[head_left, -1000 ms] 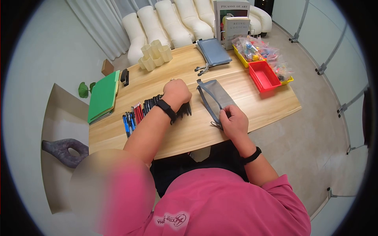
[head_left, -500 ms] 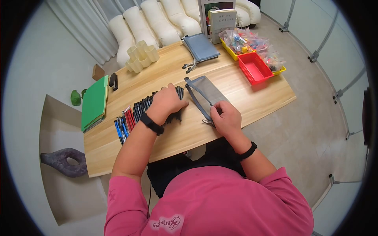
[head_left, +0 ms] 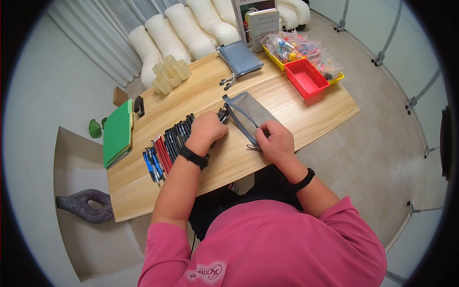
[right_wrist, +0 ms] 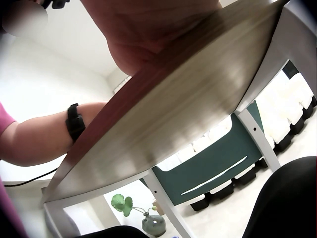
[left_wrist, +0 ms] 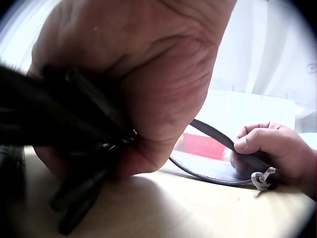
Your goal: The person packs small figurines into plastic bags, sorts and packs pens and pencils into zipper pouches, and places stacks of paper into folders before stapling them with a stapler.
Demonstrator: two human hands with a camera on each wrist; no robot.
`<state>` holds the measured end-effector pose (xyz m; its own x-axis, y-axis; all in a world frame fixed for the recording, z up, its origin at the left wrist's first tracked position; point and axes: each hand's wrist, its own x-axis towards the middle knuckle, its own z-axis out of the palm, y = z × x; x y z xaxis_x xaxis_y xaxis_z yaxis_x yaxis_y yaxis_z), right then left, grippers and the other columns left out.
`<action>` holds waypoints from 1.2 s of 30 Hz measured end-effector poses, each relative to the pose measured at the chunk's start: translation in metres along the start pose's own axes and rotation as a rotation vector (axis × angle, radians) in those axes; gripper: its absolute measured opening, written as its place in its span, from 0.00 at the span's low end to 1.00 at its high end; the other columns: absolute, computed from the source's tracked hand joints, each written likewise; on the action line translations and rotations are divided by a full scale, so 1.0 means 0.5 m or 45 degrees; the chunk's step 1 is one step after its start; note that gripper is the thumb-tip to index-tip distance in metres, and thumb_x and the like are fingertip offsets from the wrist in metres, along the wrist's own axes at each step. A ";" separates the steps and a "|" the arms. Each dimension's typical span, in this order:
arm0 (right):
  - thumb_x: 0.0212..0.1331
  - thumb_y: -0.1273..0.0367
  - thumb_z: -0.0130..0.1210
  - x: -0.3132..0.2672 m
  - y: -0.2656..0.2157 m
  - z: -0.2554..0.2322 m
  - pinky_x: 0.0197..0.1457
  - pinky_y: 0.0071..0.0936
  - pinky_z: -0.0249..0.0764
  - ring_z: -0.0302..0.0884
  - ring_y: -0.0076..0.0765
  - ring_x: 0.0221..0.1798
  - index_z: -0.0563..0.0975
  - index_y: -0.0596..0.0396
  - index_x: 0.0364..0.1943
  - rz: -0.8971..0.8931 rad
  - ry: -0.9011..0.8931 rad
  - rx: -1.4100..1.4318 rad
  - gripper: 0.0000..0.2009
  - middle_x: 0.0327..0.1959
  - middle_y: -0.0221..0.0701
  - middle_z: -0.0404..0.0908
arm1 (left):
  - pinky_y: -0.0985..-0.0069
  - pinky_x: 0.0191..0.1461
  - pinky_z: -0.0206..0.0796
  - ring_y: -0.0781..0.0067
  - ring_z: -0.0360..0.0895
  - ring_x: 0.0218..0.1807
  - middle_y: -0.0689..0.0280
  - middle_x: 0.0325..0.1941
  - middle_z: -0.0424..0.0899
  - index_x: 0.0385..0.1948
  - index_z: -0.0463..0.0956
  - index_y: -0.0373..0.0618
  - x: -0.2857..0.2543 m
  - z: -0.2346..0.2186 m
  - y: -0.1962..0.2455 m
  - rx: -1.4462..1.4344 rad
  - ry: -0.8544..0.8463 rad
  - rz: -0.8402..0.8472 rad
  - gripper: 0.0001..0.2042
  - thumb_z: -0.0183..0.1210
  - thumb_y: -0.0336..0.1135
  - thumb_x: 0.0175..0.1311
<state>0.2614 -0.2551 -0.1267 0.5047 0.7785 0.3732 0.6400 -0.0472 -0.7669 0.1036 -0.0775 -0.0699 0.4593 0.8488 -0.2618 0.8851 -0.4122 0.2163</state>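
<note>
In the head view my left hand (head_left: 206, 128) grips a bundle of black pens (head_left: 223, 115), their ends jutting out toward the pouch. The left wrist view shows those pens (left_wrist: 81, 134) fanned out dark and blurred under the curled palm, close over the table. My right hand (head_left: 278, 142) pinches the open edge of a grey mesh zipper pouch (head_left: 256, 107) between thumb and fingers, beside a zipper pull (left_wrist: 261, 179). Left of my left hand runs a row of black pens (head_left: 177, 135), then red pencils (head_left: 161, 152) and blue pens (head_left: 152, 162).
A green folder (head_left: 117, 129) and black stapler (head_left: 138, 106) lie on the left. Farther back stand a cream honeycomb holder (head_left: 171, 74), a blue-grey pouch (head_left: 240, 58) and books (head_left: 263, 26). On the right are a red basket (head_left: 307, 79) and bagged small items (head_left: 282, 47).
My left hand was spread over the black pens half a second ago; now its fingers have closed round several of them. My right hand keeps its hold on the pouch. The head view has shifted.
</note>
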 end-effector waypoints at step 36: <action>0.67 0.65 0.65 -0.001 0.004 0.002 0.40 0.37 0.81 0.87 0.43 0.34 0.85 0.57 0.36 0.144 0.079 0.193 0.09 0.33 0.38 0.87 | 0.68 0.52 0.83 0.64 0.91 0.48 0.56 0.46 0.91 0.53 0.79 0.36 -0.023 0.068 -0.033 -1.913 0.249 0.236 0.12 0.62 0.34 0.79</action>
<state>0.2618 -0.2552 -0.1288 0.6063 0.7332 0.3079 0.4850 -0.0341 -0.8738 0.0863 -0.0916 -0.1026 0.4282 0.9033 -0.0262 -0.1313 0.0909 0.9872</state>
